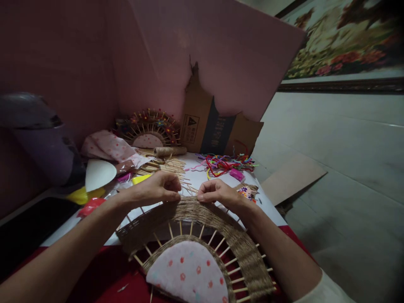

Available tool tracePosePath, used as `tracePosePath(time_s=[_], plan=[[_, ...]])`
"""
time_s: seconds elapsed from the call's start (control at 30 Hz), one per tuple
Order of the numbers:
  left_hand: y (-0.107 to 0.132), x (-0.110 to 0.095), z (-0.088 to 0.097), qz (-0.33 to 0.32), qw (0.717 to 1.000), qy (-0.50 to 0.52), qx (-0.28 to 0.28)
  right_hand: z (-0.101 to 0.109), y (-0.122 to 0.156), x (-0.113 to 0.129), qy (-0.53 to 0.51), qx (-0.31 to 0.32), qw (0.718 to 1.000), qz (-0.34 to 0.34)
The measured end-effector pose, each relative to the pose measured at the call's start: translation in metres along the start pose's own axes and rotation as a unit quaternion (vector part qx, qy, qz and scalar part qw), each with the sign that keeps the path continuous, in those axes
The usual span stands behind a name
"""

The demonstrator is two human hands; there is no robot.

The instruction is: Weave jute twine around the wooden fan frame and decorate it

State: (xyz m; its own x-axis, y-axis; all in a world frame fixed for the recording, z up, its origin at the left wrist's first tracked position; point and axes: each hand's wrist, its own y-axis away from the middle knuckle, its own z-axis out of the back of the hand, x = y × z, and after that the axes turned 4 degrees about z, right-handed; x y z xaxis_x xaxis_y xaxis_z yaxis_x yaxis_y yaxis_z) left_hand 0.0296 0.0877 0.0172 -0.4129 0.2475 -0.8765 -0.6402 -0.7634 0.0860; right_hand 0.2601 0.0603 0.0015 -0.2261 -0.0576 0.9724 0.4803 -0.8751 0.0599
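Before a pink wall (154, 54), the left hand (160, 187) and right hand (217, 193) pinch a half-round brown twine weaving (205, 214) — at its far edge.

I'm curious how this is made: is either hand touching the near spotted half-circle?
No, the left hand and right hand are both at the outer edge of the woven band, apart from the near spotted half-circle.
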Motion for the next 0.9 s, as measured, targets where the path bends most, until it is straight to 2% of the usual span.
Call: tracePosePath(time_s=[0.23,0.3,0.4,0.6,0.9], plan=[[0.003,-0.008,-0.008,-0.051,0.986,-0.141,-0.076,-0.008,0.002,0.011,-0.009,-0.006,1.0,-0.008],[0.004,-0.009,-0.011,-0.062,0.981,-0.17,-0.071,-0.01,0.003,0.014,-0.009,-0.007,1.0,-0.011],[0.005,-0.01,-0.014,-0.071,0.979,-0.19,-0.031,-0.012,0.003,0.015,-0.01,-0.007,1.0,-0.015],[0.002,-0.008,-0.014,-0.046,0.985,-0.164,-0.017,-0.014,0.002,0.013,-0.016,-0.007,1.0,-0.017],[0.001,-0.008,-0.015,0.005,0.998,-0.07,0.007,-0.013,0.002,0.014,-0.017,-0.004,1.0,-0.01]])
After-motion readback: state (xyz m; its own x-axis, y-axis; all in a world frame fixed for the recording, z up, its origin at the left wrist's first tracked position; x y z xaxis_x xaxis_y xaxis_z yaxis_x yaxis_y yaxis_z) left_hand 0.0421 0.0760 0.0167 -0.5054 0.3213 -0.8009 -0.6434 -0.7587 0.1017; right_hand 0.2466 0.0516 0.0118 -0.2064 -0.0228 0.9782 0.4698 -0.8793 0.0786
